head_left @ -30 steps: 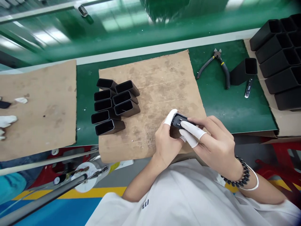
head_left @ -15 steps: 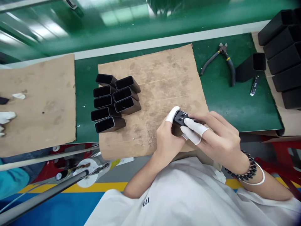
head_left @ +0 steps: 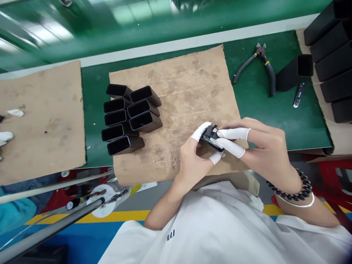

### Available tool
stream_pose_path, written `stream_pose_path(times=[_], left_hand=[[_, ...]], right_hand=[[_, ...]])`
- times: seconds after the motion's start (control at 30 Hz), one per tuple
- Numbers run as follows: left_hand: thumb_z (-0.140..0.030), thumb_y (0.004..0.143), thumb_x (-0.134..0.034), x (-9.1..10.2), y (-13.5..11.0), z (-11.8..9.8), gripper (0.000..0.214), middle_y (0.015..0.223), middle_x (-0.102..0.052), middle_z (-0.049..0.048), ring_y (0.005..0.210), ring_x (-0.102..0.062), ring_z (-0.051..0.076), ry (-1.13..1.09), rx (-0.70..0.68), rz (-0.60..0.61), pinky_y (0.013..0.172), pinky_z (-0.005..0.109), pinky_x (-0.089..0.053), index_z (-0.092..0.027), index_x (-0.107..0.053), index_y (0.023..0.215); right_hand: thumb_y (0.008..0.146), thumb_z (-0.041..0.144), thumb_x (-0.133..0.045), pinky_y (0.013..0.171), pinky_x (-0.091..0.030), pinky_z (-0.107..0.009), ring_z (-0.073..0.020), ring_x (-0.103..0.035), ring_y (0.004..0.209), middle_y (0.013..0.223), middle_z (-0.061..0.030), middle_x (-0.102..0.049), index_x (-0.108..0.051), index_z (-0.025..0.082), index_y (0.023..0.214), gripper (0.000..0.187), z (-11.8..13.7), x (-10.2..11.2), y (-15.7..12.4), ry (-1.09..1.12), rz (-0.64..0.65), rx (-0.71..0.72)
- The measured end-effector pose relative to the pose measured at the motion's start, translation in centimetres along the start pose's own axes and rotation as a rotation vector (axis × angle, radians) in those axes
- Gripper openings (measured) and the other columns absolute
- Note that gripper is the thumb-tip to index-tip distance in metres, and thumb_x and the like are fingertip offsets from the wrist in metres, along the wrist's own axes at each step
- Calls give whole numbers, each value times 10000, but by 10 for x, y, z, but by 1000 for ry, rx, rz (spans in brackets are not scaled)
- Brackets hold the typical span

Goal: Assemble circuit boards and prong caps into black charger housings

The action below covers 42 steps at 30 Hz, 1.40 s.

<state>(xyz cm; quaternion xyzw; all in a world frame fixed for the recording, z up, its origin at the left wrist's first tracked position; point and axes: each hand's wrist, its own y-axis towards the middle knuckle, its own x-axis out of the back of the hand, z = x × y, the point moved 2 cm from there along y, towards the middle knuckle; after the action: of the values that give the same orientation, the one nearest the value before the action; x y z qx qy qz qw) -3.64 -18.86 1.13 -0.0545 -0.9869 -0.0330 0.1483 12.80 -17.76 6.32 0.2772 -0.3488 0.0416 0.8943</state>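
My left hand (head_left: 191, 157), with white finger cots on thumb and fingertip, is wrapped round a black rectangular housing (head_left: 204, 149) whose opening faces up. A small black plastic piece (head_left: 211, 131) with a pale square on it stands tilted at that opening. Green and metallic parts, perhaps a circuit board, show beside it in the housing. My right hand (head_left: 268, 150), also in white finger cots, pinches the small piece at its right side. Its fingertips partly cover the contact. Both hands are above the front right of a cardboard sheet (head_left: 187, 88).
Several open black housings (head_left: 145, 121) stand grouped on the cardboard's left. Diagonal cutters (head_left: 260, 55), a single black housing (head_left: 288, 75) and a small dark tool (head_left: 299, 95) lie on the green mat at right. More black housings (head_left: 334, 66) are stacked far right. Another person's gloved fingers (head_left: 5, 136) show far left.
The small black piece, earlier lying level in the housing's opening, is now tilted up, exposing parts inside. My right hand's fingers have straightened and shifted to its right side.
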Motion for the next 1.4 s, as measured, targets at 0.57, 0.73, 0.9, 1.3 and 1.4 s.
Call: stream_pose_path(times=[0.57,0.73,0.9,1.3,1.4], left_hand=[[-192,763,-797,16,4,0,641,1402,-676,69,1310,-646,271,-141,-5,181,1130,404,-546,-233,-602,1372],[-134,729,-778,11,1,-4,673,1382,-688,61,1239,-687,269,-83,43,131,1066,392,-589,-248,-610,1371],[-113,738,-760,7,-1,-3,681,1396,-675,52,1274,-663,263,-102,36,98,1098,390,-563,-252,-595,1384],[-111,715,-770,5,1,4,683,1352,-704,53,1217,-699,279,-78,63,79,1162,461,-513,-251,-612,1365],[-105,742,-731,10,2,3,670,1394,-681,56,1292,-655,285,-112,89,121,1209,466,-460,-241,-601,1386]], right_hand=[[908,169,-720,748,-619,-377,-215,-742,909,1100,-69,-772,-734,264,1076,194,1,0,-9,31,-7,118],[927,156,-679,677,-585,-358,-220,-718,839,1000,-59,-771,-715,304,1129,253,19,-7,-22,-161,-83,61],[905,81,-659,615,-530,-344,-209,-640,752,952,-105,-729,-688,228,1099,245,26,-14,-28,-253,-91,114],[926,106,-633,634,-534,-351,-216,-603,766,969,-135,-747,-704,169,897,99,37,-18,-12,-454,22,87],[943,239,-669,634,-547,-384,-242,-627,792,1048,-145,-757,-715,162,939,90,40,-19,-12,-484,45,41]])
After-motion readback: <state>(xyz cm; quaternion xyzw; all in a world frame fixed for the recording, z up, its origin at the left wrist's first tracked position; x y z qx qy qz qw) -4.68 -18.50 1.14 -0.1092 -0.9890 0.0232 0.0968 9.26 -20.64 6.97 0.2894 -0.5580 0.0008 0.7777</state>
